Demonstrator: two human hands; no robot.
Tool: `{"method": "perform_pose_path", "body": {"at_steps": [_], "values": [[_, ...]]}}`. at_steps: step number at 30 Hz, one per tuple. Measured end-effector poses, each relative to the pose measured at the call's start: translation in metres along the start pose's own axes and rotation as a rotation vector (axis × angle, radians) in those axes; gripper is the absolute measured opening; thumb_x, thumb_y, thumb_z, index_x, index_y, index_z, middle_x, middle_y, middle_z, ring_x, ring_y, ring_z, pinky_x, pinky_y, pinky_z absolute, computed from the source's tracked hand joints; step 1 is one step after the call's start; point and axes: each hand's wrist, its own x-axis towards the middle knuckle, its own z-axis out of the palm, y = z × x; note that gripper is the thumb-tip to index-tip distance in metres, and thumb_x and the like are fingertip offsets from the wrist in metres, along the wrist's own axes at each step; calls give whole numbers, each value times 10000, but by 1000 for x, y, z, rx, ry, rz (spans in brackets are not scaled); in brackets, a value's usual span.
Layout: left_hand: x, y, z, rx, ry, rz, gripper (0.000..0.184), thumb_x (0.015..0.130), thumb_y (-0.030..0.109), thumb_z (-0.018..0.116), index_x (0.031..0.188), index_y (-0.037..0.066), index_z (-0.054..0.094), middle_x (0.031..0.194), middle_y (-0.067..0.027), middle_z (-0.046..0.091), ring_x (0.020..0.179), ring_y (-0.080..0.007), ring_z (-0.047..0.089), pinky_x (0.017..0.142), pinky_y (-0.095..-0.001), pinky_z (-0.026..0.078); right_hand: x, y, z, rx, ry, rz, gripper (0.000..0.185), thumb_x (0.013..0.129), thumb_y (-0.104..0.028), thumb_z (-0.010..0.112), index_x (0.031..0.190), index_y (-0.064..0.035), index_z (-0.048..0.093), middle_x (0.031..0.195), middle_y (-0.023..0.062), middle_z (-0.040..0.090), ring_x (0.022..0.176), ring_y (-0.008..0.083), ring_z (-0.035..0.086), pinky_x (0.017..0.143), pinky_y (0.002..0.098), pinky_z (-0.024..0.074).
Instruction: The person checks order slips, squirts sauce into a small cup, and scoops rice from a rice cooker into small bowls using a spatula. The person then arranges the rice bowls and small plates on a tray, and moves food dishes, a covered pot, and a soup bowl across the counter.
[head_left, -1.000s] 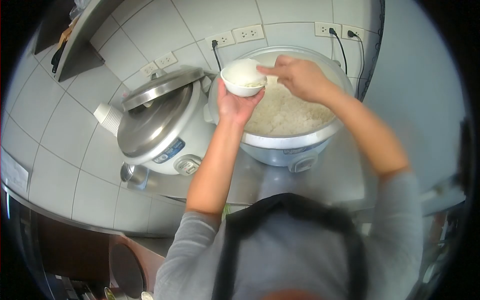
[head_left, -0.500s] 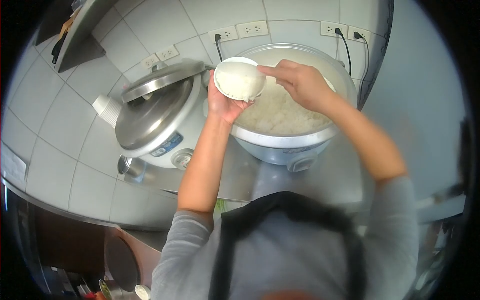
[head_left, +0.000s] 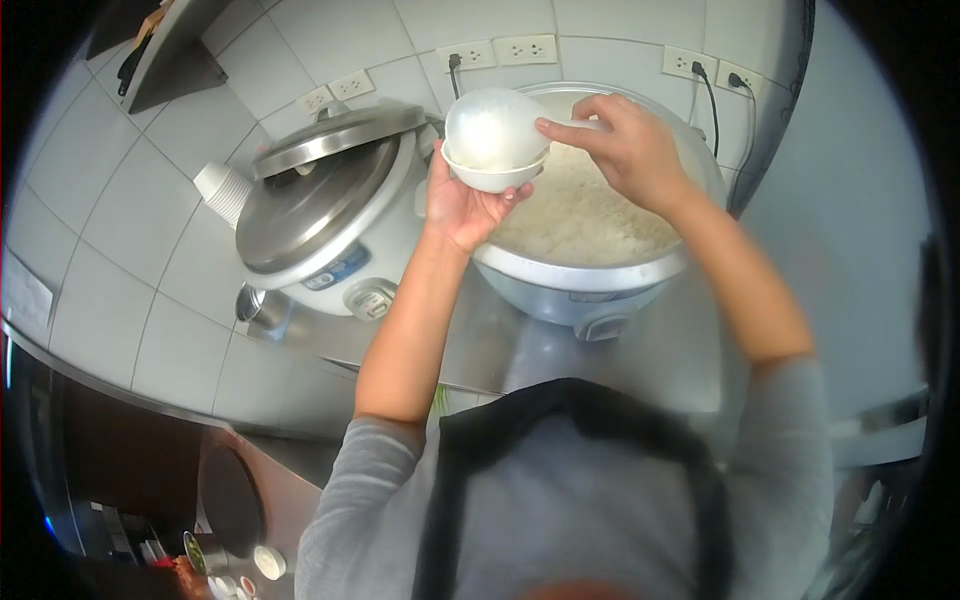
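My left hand cups a small white bowl from below, over the left edge of the open rice cooker. Covering most of the bowl's mouth is the round, translucent white head of a rice scoop, tilted with its back toward me. My right hand pinches the scoop's pale handle, fingers closed. A little rice shows at the bowl's rim; the rest of its contents is hidden. Cooked rice fills the cooker below my hands.
A second rice cooker stands at left with a metal lid resting on top. Stacked white cups lean behind it, and a metal container sits in front. Power cords hang from wall outlets at right.
The scoop has turned up over the bowl, its rounded back now covering the rice seen before. The bowl is now more level. The camera view has shifted slightly.
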Motion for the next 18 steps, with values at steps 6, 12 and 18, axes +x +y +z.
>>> {"method": "perform_pose_path", "body": {"at_steps": [6,12,18], "values": [[-4,-2,-6,-27,-38,-10,658,867,559,347,1316,79,374,1233,-274,443,858,-401,563,591,-312,556,-1,-6,5,33,-127,15,511,697,31,583,1074,-310,641,845,7,550,773,192,558,626,319,472],[-2,-4,-11,51,-95,12,664,867,567,324,1304,71,388,1198,-262,481,817,-390,582,578,-300,552,29,0,-11,109,-323,93,473,733,19,587,1091,-286,636,841,12,558,754,193,562,643,321,471],[-3,7,5,167,-43,69,736,860,645,228,1296,73,384,1173,-210,520,815,-396,593,538,-328,530,44,12,-21,256,-334,125,416,793,-2,563,1120,-251,628,808,45,546,666,171,520,624,287,449]]}}
